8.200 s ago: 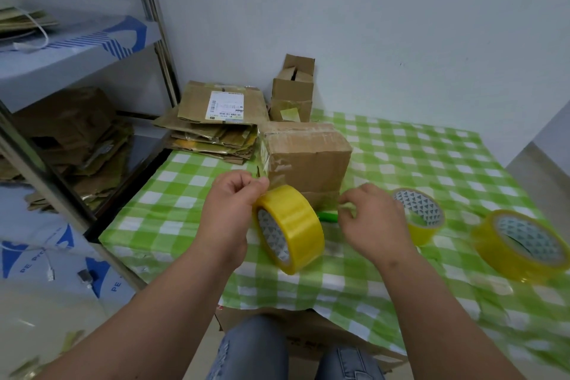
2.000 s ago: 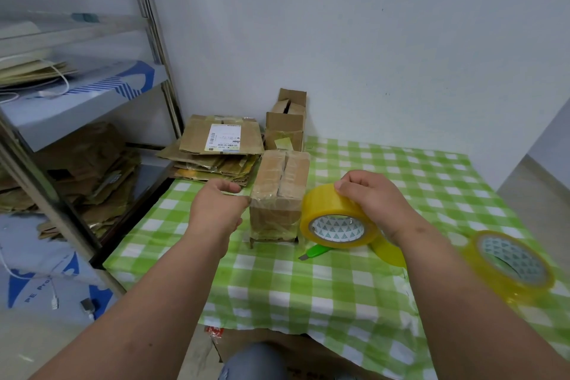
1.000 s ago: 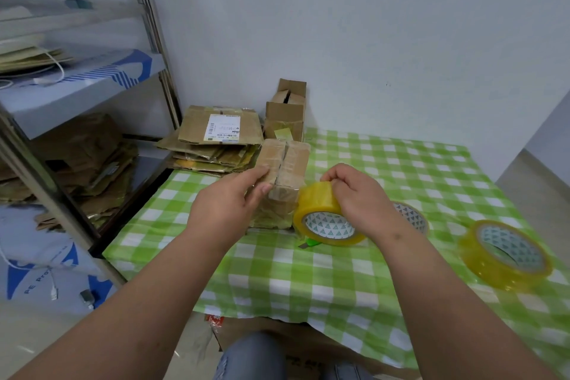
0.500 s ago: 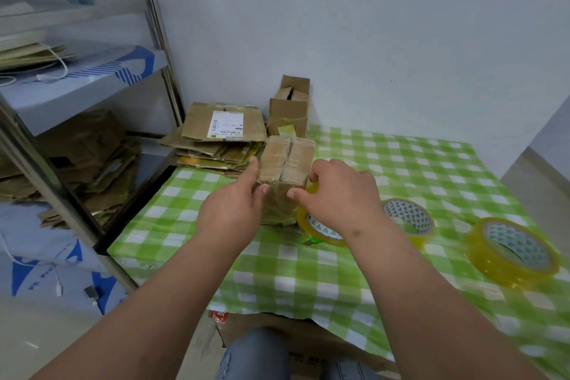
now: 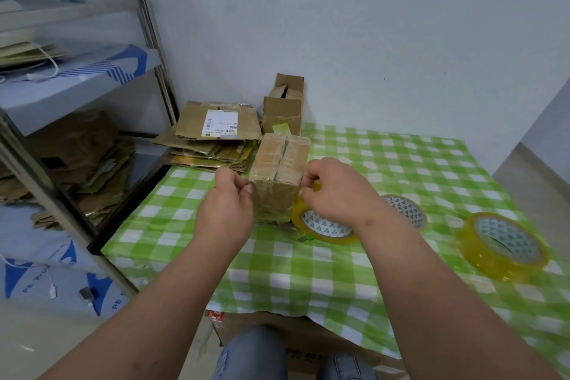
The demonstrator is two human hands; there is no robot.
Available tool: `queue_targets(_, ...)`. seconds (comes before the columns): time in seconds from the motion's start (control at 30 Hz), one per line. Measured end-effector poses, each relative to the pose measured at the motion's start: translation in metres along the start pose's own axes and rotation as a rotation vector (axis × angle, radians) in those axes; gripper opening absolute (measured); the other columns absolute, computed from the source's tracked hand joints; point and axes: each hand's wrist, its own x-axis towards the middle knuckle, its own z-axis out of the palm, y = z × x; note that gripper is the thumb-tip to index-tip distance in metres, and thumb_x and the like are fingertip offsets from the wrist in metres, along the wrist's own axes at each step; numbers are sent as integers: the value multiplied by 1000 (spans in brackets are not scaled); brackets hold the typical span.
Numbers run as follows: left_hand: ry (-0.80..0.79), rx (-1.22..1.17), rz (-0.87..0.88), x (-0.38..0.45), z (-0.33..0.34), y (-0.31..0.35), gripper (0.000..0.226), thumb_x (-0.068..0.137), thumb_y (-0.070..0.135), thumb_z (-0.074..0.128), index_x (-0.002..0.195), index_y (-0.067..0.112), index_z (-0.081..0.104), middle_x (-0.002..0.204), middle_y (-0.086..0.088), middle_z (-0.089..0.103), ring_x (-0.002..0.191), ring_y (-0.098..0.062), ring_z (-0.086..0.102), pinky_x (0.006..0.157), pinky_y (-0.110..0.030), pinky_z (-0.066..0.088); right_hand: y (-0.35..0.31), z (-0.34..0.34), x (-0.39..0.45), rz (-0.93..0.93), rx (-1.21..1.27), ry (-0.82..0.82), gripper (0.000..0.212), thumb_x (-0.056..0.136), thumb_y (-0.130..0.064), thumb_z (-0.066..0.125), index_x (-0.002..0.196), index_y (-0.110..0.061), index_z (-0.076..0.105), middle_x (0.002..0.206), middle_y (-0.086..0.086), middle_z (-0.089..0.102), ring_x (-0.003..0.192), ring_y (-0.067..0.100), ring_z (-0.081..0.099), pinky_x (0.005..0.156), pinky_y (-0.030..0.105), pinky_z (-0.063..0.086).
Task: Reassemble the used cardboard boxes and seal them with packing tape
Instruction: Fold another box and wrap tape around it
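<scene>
Brown flat boxes [image 5: 216, 139] lay in a pile at the far left of the tabletop [image 5: 308, 271], next to a metal shelf [image 5: 92, 96]. The left hand [image 5: 226, 207] reached forward, and its fingers [image 5: 243, 187] were curled, pinching the near left edge of the small cardboard box [image 5: 279, 173]. The box stood on the green checked cloth, between the two hands, wrapped in shiny tape. The right hand [image 5: 334, 191] came in from the other side, and its curled fingers [image 5: 308, 177] pinched the near right edge of the box. A yellow tape roll [image 5: 324, 225] lay flat just under that hand, touching the box. Two more tape rolls [image 5: 502, 244] lay farther right. Behind the box stood an open box [image 5: 283, 108] by the wall.
</scene>
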Motion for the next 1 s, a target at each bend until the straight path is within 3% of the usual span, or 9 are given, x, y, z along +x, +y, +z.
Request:
queue_targets(0.17,24,-45,-15,-3,2,4,7,100,22,48,97,16,48,74,-1,61,64,-12,54,51,-30,37,2,3,2,-1,-14,38,9,87,-24,60,79,-25,59,97,-8,61,85,16,59,71,33,52)
queue_targets(0.3,33,-227,-88,-6,1,5,12,98,14,47,96,19,59,74,-1,62,60,-13,52,51,-28,38,5,1,3,-4,-7,23,10,86,-27,63,78,-25,58,93,-10,64,75,12,58,65,30,49)
queue_targets(0.5,-10,-287,-93,5,-4,-7,9,93,21,65,86,27,62,95,13,69,87,-1,62,69,-21,47,1,-3,4,4,9,-27,28,84,-42,72,77,-20,56,89,-4,65,85,17,62,76,39,54)
queue_targets(0.73,5,-160,-97,17,-3,-13,16,88,32,71,79,27,58,101,11,68,90,-10,61,71,-30,41,-9,2,8,54,-54,17,34,82,-48,71,72,-22,51,74,-6,61,69,16,57,59,31,45)
queue_targets(0.87,-12,-93,-56,18,-3,-11,16,90,35,68,100,30,55,103,15,66,80,3,59,66,-29,40,-12,5,10,46,-85,57,35,84,-48,69,71,-22,50,73,-5,59,68,17,57,58,31,45)
queue_targets(0.93,-55,-42,-9,16,-6,-9,33,92,35,64,123,39,52,107,19,65,80,5,61,64,-26,42,-9,4,8,39,-33,41,32,85,-46,69,73,-21,54,73,-4,60,68,16,57,59,31,45)
queue_targets(1.0,-97,11,46,15,-9,-6,48,92,35,61,135,49,47,112,24,63,80,9,61,66,-20,42,-4,-1,7,43,85,-1,23,87,-38,69,77,-19,61,79,-5,64,73,14,59,61,27,45)
